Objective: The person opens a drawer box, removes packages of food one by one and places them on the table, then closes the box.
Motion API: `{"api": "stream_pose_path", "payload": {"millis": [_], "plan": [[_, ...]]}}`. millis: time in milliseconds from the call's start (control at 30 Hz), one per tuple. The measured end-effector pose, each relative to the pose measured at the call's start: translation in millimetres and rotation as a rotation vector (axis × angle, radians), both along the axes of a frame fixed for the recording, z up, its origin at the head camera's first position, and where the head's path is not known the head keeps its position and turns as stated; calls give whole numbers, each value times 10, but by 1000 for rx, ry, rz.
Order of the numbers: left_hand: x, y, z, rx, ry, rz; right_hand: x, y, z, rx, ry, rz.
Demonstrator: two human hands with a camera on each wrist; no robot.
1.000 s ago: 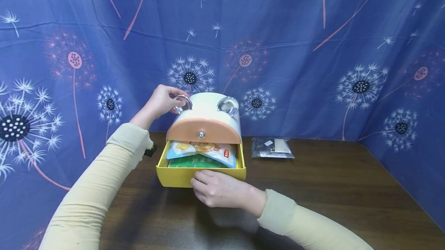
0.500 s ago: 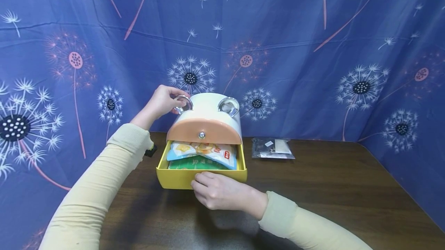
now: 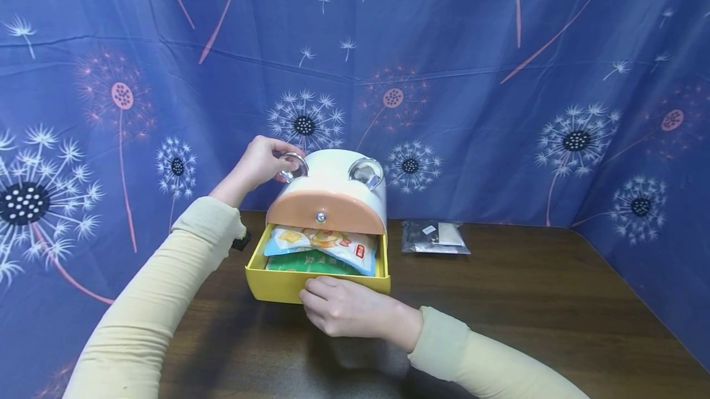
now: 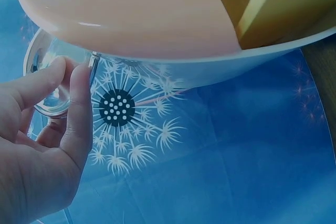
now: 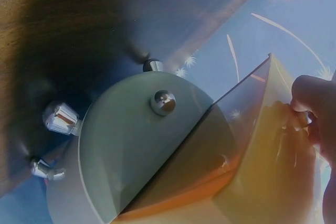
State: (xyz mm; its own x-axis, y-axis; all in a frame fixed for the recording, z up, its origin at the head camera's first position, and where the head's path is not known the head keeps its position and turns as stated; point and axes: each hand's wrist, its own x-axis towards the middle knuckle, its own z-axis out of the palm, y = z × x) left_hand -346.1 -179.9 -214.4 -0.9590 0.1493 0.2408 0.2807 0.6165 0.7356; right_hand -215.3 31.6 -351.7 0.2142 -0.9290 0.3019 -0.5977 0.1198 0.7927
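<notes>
A white, round-topped storage box (image 3: 330, 168) stands on the table, with a peach upper front (image 3: 294, 208) and a silver knob (image 3: 320, 217). Its yellow drawer (image 3: 272, 286) is pulled partly out. A blue-and-white snack packet (image 3: 333, 242) lies in the drawer over a green packet (image 3: 307, 261). My left hand (image 3: 256, 161) holds the silver ear-shaped ring at the box's left; thumb and index finger close on it in the left wrist view. My right hand (image 3: 349, 308) has curled fingers pinching at the middle of the drawer front, covering the spot they grip.
To the right of the box, a clear plastic bag (image 3: 434, 237) with a white piece inside lies near the table's back edge. A small black object (image 3: 241, 241) sits beside the left cuff. A blue dandelion-print cloth (image 3: 471, 109) hangs behind and around the brown table (image 3: 527, 300).
The right hand and the yellow drawer have come slightly toward me, showing a little more of the packets. The left hand stays on the ring.
</notes>
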Motion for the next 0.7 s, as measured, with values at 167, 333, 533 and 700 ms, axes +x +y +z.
{"api": "stream_pose_path", "payload": {"millis": [167,333,533,700], "plan": [[4,-5,-6,-15,26,8,1,6,41,0,-8,-2],[-17,-13,-31,-15,43,17,-41,19,9,11,-26,-18],[-19,-25,-43,5,70,28,-74,36,35,-5,-21,7],[-19,-24,-52,1,97,35,-90,41,-9,0,-34,-10]]}}
